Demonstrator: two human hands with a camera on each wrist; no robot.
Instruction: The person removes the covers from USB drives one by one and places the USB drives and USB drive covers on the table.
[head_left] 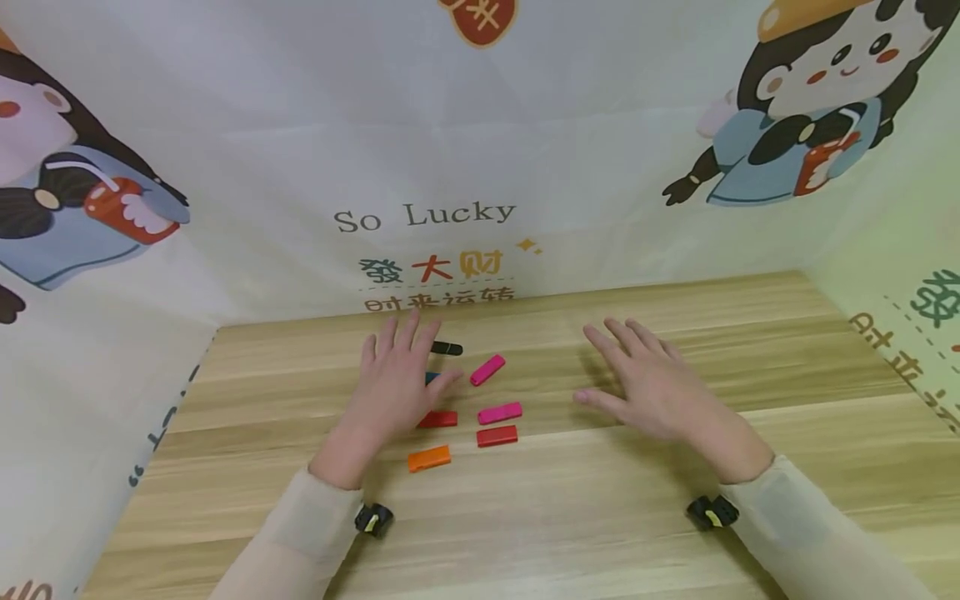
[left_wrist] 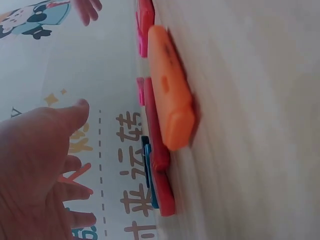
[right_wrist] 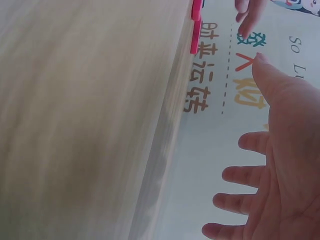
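My left hand (head_left: 393,383), fingers spread, hovers over the left part of a group of small coloured pieces and holds nothing. It partly covers a black piece (head_left: 447,348), a blue piece (head_left: 432,377) and a red piece (head_left: 438,419). To its right lie two pink pieces (head_left: 487,370) (head_left: 499,412) and another red one (head_left: 497,436). An orange piece (head_left: 429,458) lies nearest the front; the left wrist view shows this orange piece (left_wrist: 170,90) up close. My right hand (head_left: 656,383) is spread and empty, well to the right of the pieces.
The wood-grain table (head_left: 570,533) is bordered by a printed white cloth (head_left: 450,150) at the back and sides, with lettering and cartoon figures. A small black device (head_left: 373,520) is on my left wrist and another (head_left: 712,513) on my right.
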